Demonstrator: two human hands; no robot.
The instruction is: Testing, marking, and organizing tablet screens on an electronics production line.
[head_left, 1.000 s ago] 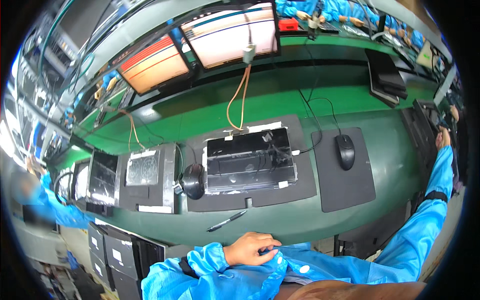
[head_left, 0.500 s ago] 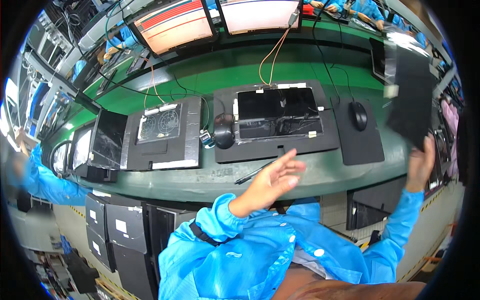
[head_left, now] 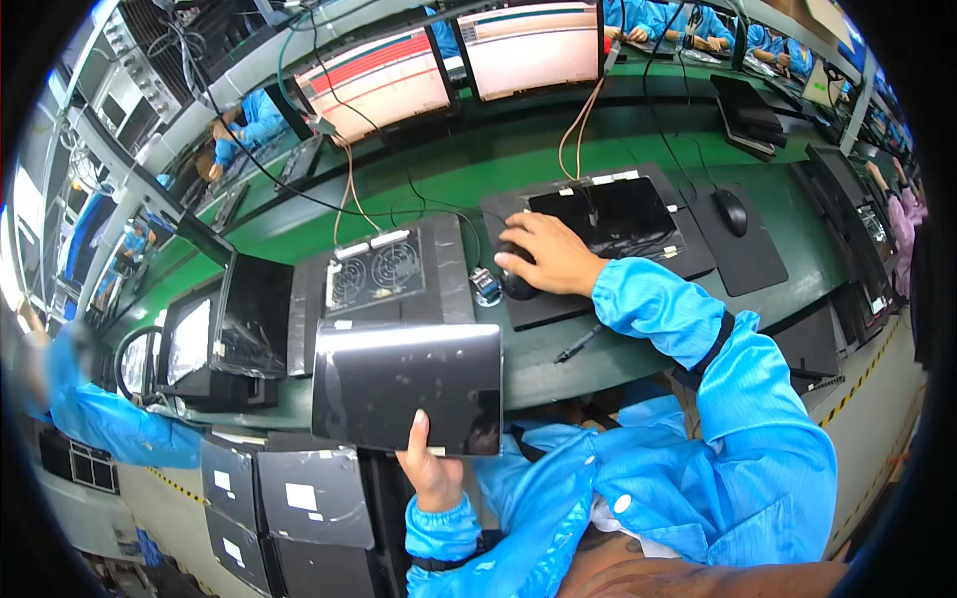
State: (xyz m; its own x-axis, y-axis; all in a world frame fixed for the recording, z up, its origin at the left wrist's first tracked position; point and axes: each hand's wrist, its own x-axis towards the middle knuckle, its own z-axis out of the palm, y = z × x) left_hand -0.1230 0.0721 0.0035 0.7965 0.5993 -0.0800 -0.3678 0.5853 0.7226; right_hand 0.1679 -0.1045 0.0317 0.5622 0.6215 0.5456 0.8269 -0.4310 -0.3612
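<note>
A flat, glossy black display panel [head_left: 399, 374] with clear film over it is tilted in front of the left fixture. My left hand [head_left: 434, 476] grips its lower edge, thumb on the face. Over a black computer mouse [head_left: 516, 283] curl the fingers of my right hand [head_left: 563, 261], hiding most of it. Just beyond that hand, a dark screen [head_left: 638, 214] lies on a black padded fixture [head_left: 693, 259]. A small circuit board [head_left: 485, 286] sits left of the mouse. Part of the left fixture [head_left: 449, 269], with two round fan-like shapes, is covered by the held panel.
Two lit monitors [head_left: 379, 85] stand at the back. Another mouse [head_left: 733, 211] rests on a black mat at the right. Panels stand at the bench's left [head_left: 249, 314] and right ends [head_left: 847, 214]. Dark cases [head_left: 314, 488] are stacked below. A co-worker's sleeve [head_left: 120, 419] is at the left.
My right hand, which held a dark panel up at the far right, now rests on the mouse. My left hand, empty before, now holds a panel at the left. The view has shifted.
</note>
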